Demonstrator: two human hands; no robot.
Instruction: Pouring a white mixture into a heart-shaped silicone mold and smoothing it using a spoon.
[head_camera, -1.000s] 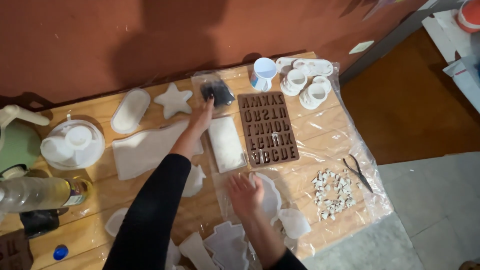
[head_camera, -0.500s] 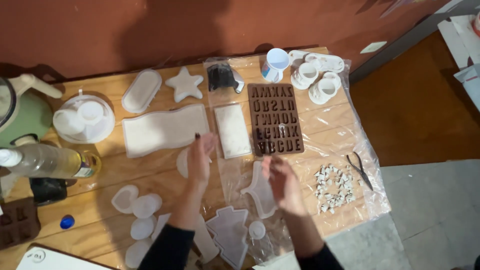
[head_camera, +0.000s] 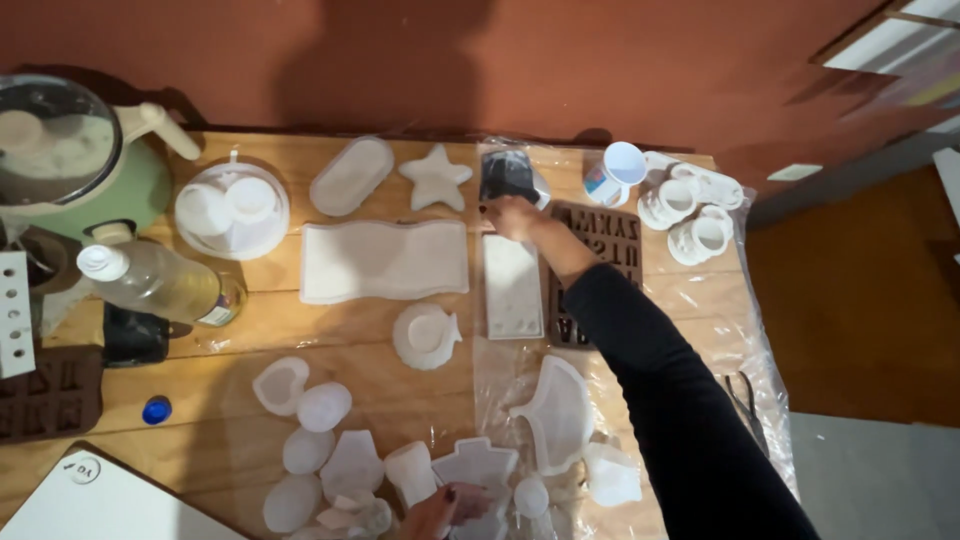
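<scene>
My right hand (head_camera: 518, 217) reaches across the table in a black sleeve. Its fingers are curled onto the lower edge of a small clear bag (head_camera: 507, 172) with something dark inside. Just below the hand lies a white rectangular mould (head_camera: 513, 290), and to its right a brown letter mould (head_camera: 612, 232), partly under my arm. My left hand (head_camera: 446, 506) shows only at the bottom edge. Its fingers rest on a white house-shaped mould (head_camera: 478, 464); its grip is cut off by the frame.
White moulds cover the wooden table (head_camera: 250, 330): a star (head_camera: 436, 177), an oval (head_camera: 351, 176), a wavy slab (head_camera: 385, 260), a fan shape (head_camera: 560, 412), several small ones. A green cooker (head_camera: 70, 160), a bottle (head_camera: 155, 283), a cup (head_camera: 618, 170) and a plastic sheet (head_camera: 700, 300) stand around.
Both hands were over the middle of the table. My right hand has since moved up to the clear bag, and my left has dropped to the near edge. The view has shifted right.
</scene>
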